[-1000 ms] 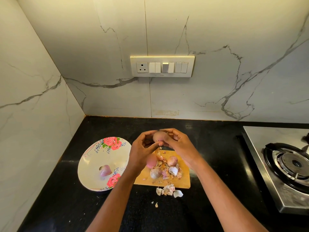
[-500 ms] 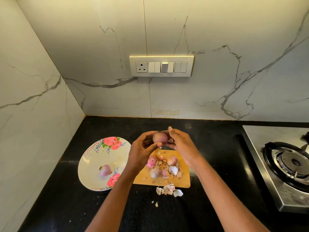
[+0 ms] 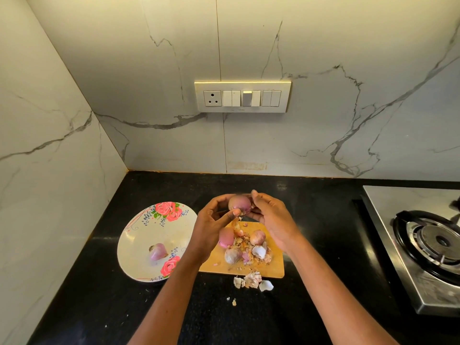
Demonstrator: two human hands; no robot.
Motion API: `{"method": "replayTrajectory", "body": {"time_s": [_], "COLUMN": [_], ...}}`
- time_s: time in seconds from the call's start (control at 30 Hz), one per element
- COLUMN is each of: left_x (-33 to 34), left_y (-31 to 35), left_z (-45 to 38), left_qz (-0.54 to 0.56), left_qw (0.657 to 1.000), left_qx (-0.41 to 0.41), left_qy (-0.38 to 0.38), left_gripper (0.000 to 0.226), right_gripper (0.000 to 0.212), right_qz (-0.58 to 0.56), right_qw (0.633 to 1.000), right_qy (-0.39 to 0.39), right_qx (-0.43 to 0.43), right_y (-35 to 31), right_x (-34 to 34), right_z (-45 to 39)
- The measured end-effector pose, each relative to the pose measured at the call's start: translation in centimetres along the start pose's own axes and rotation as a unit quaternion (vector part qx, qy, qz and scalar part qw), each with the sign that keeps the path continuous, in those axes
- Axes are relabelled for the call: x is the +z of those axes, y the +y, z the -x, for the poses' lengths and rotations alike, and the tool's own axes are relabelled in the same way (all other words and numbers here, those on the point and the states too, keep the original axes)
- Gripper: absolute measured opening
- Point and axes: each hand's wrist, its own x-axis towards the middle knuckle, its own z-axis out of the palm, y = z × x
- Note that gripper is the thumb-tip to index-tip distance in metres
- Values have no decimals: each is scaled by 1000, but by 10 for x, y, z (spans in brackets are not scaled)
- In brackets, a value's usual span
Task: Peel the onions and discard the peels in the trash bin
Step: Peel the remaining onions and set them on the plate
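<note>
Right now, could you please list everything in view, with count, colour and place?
Held onion: one, pinkish purple, between both hands above the board.
Cutting board: one, tan wood, on the counter.
Onions on board: three, pink to purple.
Peels: loose pile, whitish brown, on the board and the counter in front of it.
Plate: one, white with red roses, left of board.
Peeled onion: one, pink, on plate.
Counter: black.
Switch panel: one, white, on the marble wall.
Gas stove: one, steel, right.
Left hand: holds the held onion.
Right hand: holds it too.
</note>
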Motion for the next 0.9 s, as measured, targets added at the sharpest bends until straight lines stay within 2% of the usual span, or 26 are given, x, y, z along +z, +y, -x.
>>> {"method": "replayTrajectory", "body": {"time_s": [0.1, 0.27, 0.37, 0.47, 0.57, 0.63, 0.77, 0.9], "left_x": [-2, -1, 0, 0, -1, 0, 3, 1], "left_y": [-1, -5, -6, -2, -1, -1, -1, -3], "left_z": [-2, 0, 1, 0, -2, -2, -5, -4], "left_qz": [2, 18, 30, 51, 68, 62, 56, 51], "left_qw": [1000, 999, 999, 998, 996, 996, 996, 996], "left_qx": [-9, -23, -28, -35, -53, -59, -69, -70], "left_qy": [-6, -12, -14, -1, 12, 13, 5, 11], "left_gripper": [49, 43, 45, 48, 41, 36, 41, 43], "right_gripper": [32, 18, 18, 25, 35, 36, 18, 17], "right_qz": [16, 15, 38, 39, 81, 107, 54, 60], "right_qw": [999, 1000, 999, 998, 993, 991, 994, 994], "right_qy": [-34, 9, 19, -30, -78, -59, 12, 9], "right_qx": [-10, 0, -15, -29, -39, -59, -90, -88], "right_y": [-1, -3, -3, -6, -7, -5, -4, -5], "right_x": [-1, -1, -2, -4, -5, -3, -3, -2], "right_z": [1, -1, -1, 3, 5, 5, 3, 2]}}
